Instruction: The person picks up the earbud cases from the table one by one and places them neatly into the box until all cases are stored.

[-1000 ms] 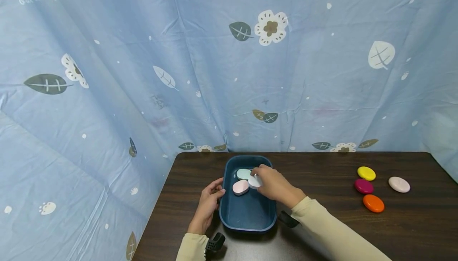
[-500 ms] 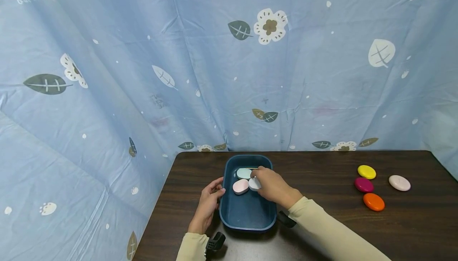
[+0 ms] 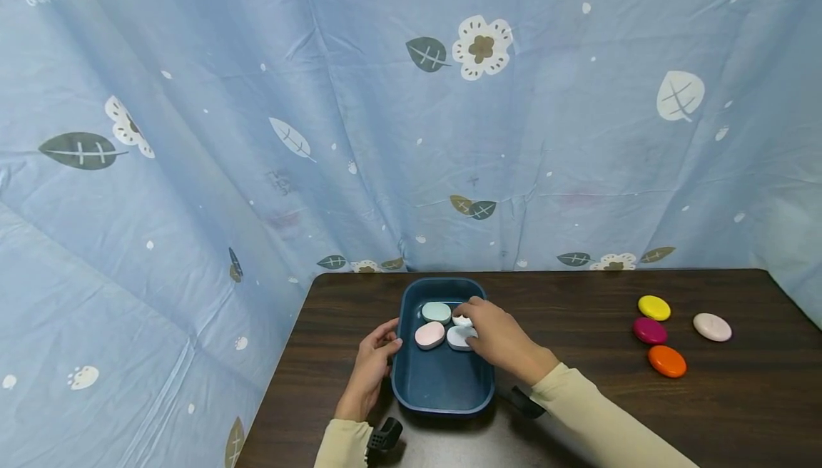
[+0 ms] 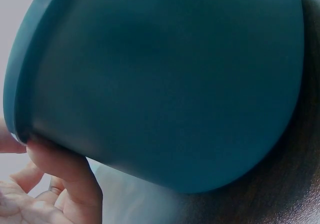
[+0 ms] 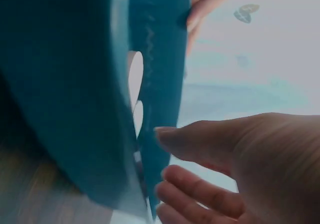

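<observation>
So far I count four soaps in the blue tub (image 3: 442,389), my right hand (image 3: 494,336) loosely touching two, left hand (image 3: 374,361) gripping the rim, and four soaps (image 3: 666,361) still on the tabletop (image 3: 578,397).

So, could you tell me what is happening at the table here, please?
A person is working at a dark blue bin on a wooden table. The left hand holds the bin's left wall. The right hand reaches inside, fingers on small white pieces beside a pink piece and a pale green piece. Four more oval pieces lie on the table to the right.
</observation>
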A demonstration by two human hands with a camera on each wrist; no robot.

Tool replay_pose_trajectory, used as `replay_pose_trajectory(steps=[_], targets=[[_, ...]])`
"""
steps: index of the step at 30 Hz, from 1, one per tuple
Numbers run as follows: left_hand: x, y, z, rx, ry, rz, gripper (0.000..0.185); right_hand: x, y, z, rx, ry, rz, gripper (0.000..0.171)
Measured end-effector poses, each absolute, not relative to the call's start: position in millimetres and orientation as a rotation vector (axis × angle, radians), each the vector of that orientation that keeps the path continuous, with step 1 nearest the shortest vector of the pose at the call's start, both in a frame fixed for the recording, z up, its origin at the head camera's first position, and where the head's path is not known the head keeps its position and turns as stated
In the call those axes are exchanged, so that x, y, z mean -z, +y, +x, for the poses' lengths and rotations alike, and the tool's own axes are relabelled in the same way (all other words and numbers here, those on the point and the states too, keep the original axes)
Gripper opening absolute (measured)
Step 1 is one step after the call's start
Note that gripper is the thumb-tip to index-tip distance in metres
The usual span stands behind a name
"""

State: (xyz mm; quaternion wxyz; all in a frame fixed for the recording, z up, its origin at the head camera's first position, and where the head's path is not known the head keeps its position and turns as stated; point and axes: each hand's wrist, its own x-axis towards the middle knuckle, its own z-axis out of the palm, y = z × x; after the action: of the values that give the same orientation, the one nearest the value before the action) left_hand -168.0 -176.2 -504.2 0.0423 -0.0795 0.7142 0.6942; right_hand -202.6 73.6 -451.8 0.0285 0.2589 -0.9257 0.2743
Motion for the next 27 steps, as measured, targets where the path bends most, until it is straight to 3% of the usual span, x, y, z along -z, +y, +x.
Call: replay_pose_trajectory(steps=[14,27], targets=[[506.4,-177.3,-169.6,-2.127,2.163,-0.263,0.043,454.0,167.0,-180.6,-0.951,-2.656,0.544,0.041],[505.6,-175.4,-168.8,-2.118,2.177,-0.284,0.045,486.8,252.1,-156.3,-0.869,-2.644,0.317,0.043]])
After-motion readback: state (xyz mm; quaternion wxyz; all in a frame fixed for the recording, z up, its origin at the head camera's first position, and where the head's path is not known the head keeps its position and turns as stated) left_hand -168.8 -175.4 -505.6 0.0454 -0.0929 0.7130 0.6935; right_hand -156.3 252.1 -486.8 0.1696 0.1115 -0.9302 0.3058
